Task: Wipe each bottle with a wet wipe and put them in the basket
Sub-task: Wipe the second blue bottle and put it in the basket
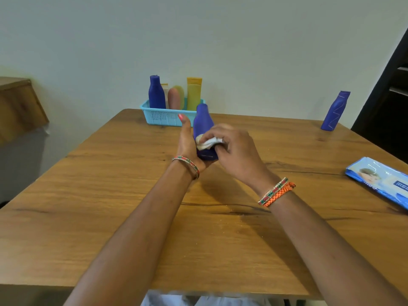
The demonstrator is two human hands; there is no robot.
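Observation:
My left hand (187, 144) holds a blue bottle (203, 122) upright above the middle of the wooden table, fingers wrapped behind it and thumb pointing up. My right hand (234, 149) pinches a crumpled white wet wipe (208, 143) and presses it against the bottle's lower front. At the table's far edge stands a light blue basket (164, 117) holding a blue bottle (156, 92), a pink bottle (174, 98), a yellow tube (194, 93) and other bottles partly hidden behind them. Another blue bottle (335, 111) stands alone at the far right corner.
A blue pack of wet wipes (379, 180) lies at the table's right edge. The wooden table (110, 195) fills the foreground. A wooden cabinet (17, 107) stands at the left, a dark shelf unit (388, 96) at the right, a plain wall behind.

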